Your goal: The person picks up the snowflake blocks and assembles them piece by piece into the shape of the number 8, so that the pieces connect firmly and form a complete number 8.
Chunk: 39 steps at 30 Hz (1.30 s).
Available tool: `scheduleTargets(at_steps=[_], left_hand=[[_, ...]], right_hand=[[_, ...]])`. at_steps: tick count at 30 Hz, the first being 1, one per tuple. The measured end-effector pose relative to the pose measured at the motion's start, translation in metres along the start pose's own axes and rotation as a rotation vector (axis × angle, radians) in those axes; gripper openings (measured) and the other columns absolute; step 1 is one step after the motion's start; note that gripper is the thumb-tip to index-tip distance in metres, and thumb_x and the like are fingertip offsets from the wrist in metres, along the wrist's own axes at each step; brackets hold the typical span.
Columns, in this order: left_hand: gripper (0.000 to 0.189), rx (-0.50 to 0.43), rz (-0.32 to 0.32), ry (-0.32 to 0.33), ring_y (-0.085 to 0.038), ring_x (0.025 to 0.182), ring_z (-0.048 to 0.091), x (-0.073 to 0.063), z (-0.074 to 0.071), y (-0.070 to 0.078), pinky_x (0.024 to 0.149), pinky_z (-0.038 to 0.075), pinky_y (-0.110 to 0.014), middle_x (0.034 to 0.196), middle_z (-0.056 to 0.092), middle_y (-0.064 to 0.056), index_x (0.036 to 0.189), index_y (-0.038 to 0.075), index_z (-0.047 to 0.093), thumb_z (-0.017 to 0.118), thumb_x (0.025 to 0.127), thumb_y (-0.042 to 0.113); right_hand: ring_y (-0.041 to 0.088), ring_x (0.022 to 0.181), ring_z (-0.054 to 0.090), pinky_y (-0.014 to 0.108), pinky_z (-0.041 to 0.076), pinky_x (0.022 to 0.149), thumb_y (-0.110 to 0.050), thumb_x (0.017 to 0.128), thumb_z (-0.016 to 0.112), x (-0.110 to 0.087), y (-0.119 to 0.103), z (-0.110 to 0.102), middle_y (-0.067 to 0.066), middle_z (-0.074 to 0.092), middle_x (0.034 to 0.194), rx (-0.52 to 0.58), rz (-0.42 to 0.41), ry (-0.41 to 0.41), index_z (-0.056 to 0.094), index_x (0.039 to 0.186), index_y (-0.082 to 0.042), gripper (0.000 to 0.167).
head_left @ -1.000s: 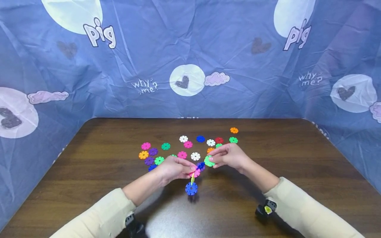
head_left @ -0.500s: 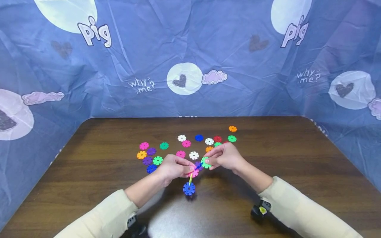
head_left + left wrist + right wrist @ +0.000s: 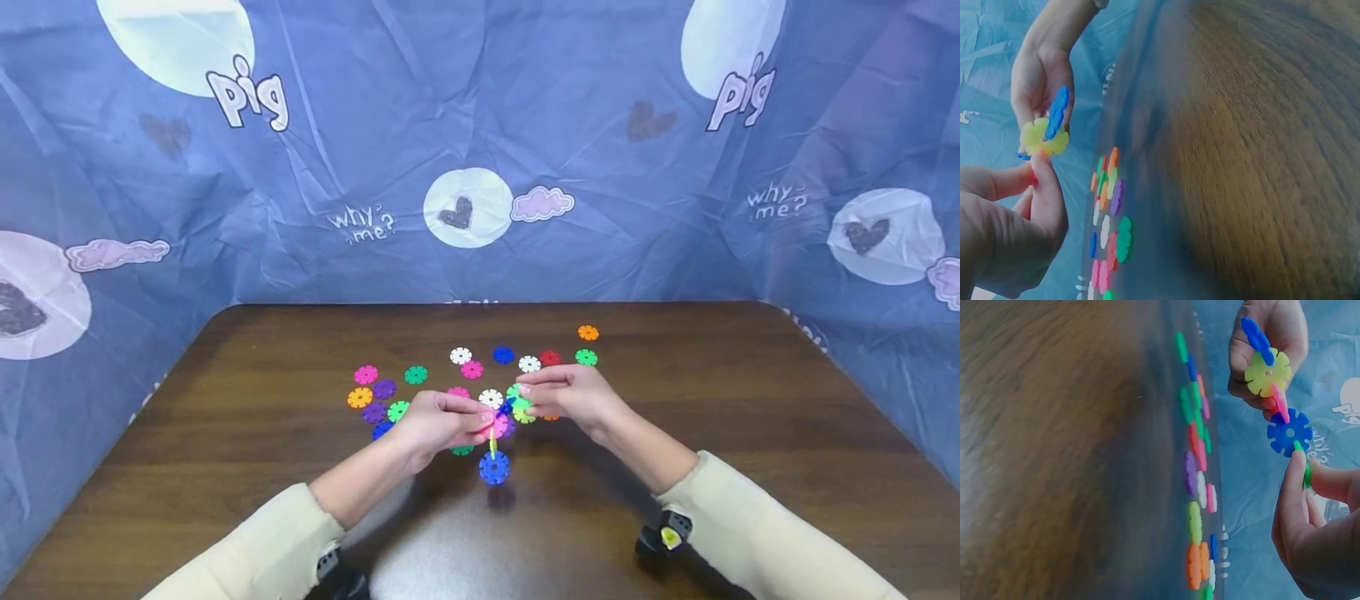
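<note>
Chain [image 3: 498, 428] of thin, round plastic discs, their rims cut with slots, hangs in the air between the two hands' fingers. The left hand [image 3: 442, 422] has its fingers clamped on the pink disc [image 3: 1280, 403], thumb against forefinger. Below those fingers a translucent yellow disc [image 3: 1259, 375] slots into the pink one, and the hanging blue disc [image 3: 494, 478] follows it, its dark reflection on the worktop [image 3: 195, 475] beneath. The inner blue disc [image 3: 1282, 433] joins the pink one between the two sets of fingers. The right hand [image 3: 576, 392] has its fingers clamped on a green disc [image 3: 1307, 476], held edge-on at the inner blue disc's rim; how deeply the two interlock cannot be told.

Beyond and beside the fingers, more discs lie flat: a yellow-green disc [image 3: 527, 416] under the right fingertips, a purple disc [image 3: 373, 417] left of the left fingers, an orange disc [image 3: 588, 338] farthest off. The worktop's glossy, brown, wood-grained surface stretches well out to either side of the fingers; its straight far edge, rounded at the corners, meets creased blue fabric [image 3: 390, 125] well behind them.
</note>
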<state>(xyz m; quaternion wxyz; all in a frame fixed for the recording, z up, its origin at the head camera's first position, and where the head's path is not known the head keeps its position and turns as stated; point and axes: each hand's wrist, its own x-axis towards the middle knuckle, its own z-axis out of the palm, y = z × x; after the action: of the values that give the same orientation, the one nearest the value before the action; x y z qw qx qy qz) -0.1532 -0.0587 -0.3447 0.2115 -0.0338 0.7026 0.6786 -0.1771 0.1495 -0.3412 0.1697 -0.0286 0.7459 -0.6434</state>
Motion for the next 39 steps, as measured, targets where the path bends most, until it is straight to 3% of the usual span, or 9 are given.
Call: scheduleTargets(at_steps=[4,8,14,18,23,27,35,39], left_hand=[[0.026,-0.063,-0.002,-0.042,-0.013,0.076,0.072,-0.003,0.001,0.0,0.078,0.061,-0.029,0.091,0.075,-0.013,0.112,-0.011,0.065,0.065,0.089,0.001],[0.027,-0.071,0.015,-0.07,-0.016,0.081,0.073,-0.007,0.003,-0.002,0.081,0.06,-0.033,0.099,0.074,-0.018,0.113,-0.013,0.063,0.064,0.089,0.0],[0.028,0.004,-0.001,-0.095,-0.011,0.073,0.07,-0.008,0.003,-0.006,0.079,0.061,-0.033,0.085,0.074,-0.009,0.113,-0.013,0.063,0.063,0.09,0.004],[0.028,0.064,-0.004,-0.076,-0.01,0.072,0.069,-0.006,0.001,-0.008,0.079,0.061,-0.033,0.087,0.074,-0.01,0.112,-0.011,0.064,0.063,0.091,0.008],[0.028,0.031,-0.018,-0.05,-0.011,0.074,0.07,-0.002,-0.002,-0.009,0.082,0.06,-0.032,0.093,0.075,-0.015,0.113,-0.01,0.064,0.063,0.092,0.008],[0.027,0.011,-0.027,-0.037,-0.01,0.072,0.069,0.0,-0.001,-0.009,0.082,0.06,-0.031,0.087,0.075,-0.008,0.112,-0.01,0.065,0.064,0.091,0.008],[0.023,0.019,-0.013,-0.009,-0.009,0.076,0.068,-0.001,0.003,-0.01,0.082,0.06,-0.029,0.098,0.074,-0.016,0.108,-0.011,0.066,0.063,0.09,0.004],[0.022,0.015,-0.004,-0.002,-0.009,0.076,0.068,0.0,0.004,-0.009,0.081,0.06,-0.029,0.092,0.074,-0.012,0.108,-0.012,0.065,0.063,0.09,0.001]], right_hand=[[0.015,0.081,0.073,0.028,0.06,0.08,-0.008,0.09,0.065,-0.001,-0.005,-0.002,-0.001,0.071,0.09,0.091,0.048,-0.016,0.053,0.128,0.012,0.045],[0.011,0.077,0.072,0.024,0.06,0.077,-0.006,0.092,0.061,0.0,-0.004,0.0,-0.004,0.069,0.083,0.136,0.083,-0.05,0.049,0.13,0.015,0.045],[0.01,0.071,0.07,0.026,0.061,0.075,-0.002,0.092,0.059,0.002,0.002,0.003,-0.004,0.068,0.078,0.169,0.138,-0.081,0.047,0.129,0.017,0.044],[0.01,0.072,0.069,0.026,0.061,0.075,-0.002,0.091,0.06,0.002,0.006,0.005,-0.001,0.069,0.081,0.14,0.186,-0.098,0.051,0.127,0.016,0.041],[0.01,0.071,0.069,0.025,0.061,0.073,-0.006,0.091,0.063,-0.001,0.008,0.011,0.0,0.072,0.079,0.097,0.225,-0.156,0.056,0.122,0.014,0.038],[0.01,0.07,0.07,0.026,0.061,0.073,-0.007,0.089,0.066,-0.003,0.008,0.015,0.002,0.074,0.079,0.077,0.227,-0.177,0.059,0.119,0.013,0.037],[0.011,0.069,0.07,0.028,0.061,0.073,-0.005,0.089,0.066,-0.002,0.007,0.021,0.005,0.074,0.081,0.084,0.221,-0.173,0.06,0.118,0.013,0.035],[0.011,0.071,0.07,0.028,0.061,0.075,-0.006,0.089,0.066,-0.001,0.007,0.016,0.004,0.074,0.081,0.07,0.214,-0.197,0.059,0.12,0.014,0.037]])
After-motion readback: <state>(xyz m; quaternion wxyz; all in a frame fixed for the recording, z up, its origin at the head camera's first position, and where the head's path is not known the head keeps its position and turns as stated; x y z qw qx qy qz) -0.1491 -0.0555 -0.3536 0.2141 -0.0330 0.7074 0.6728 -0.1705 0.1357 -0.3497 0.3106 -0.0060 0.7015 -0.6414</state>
